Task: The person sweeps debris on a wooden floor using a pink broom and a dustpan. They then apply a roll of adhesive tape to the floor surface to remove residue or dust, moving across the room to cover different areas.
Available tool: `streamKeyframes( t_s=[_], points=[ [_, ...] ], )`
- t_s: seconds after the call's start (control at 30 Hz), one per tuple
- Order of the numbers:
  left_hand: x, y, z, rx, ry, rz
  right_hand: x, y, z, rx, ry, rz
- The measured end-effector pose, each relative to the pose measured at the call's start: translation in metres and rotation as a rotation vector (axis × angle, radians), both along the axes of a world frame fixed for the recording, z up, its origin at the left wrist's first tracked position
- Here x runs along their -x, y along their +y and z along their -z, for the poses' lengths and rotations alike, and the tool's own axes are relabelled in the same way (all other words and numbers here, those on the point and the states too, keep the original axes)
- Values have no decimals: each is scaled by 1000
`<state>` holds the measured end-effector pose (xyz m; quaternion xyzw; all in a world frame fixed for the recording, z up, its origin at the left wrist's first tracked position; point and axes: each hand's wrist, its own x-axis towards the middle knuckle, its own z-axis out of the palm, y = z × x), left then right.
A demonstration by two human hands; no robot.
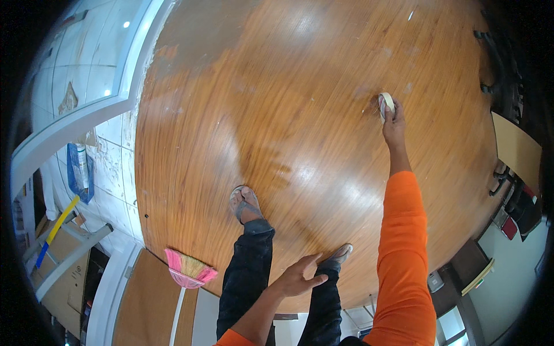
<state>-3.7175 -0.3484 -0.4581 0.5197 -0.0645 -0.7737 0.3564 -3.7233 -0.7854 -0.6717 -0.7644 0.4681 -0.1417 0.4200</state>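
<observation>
My right hand reaches far out over the wood-patterned floor, closed on a cream roll of tape. Its fingers and thumb grip the ring near its lower edge, and the roll stands roughly on edge. Whether the roll touches the floor I cannot tell. Low in the view, between my legs, my left hand is open and holds nothing, its thumb and fingers apart. My sandalled feet stand on the floor beyond it.
A broom with pink and straw-coloured bristles lies left of my legs. Past a white frame on the left are a blue plastic container with a white tube and a stepladder. Dark chairs line the right rim.
</observation>
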Motion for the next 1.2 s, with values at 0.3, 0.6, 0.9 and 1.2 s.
streamKeyframes(
  t_s=[0.3, 0.6, 0.9, 1.2],
  points=[
    [-6, -14, -6, 3, -11, 100, 14, 34, -19, -55, 182, -6],
    [-1, -18, -6, -28, 10, 130, 13, 39, -59, -409, -322, 312],
    [-19, -21, -10, -109, -68, -66, 31, 110, -137, -809, -429, 460],
    [-19, 15, -57, 2, -167, -6, 25, 172, -309, -1154, -597, 831]
  ],
)
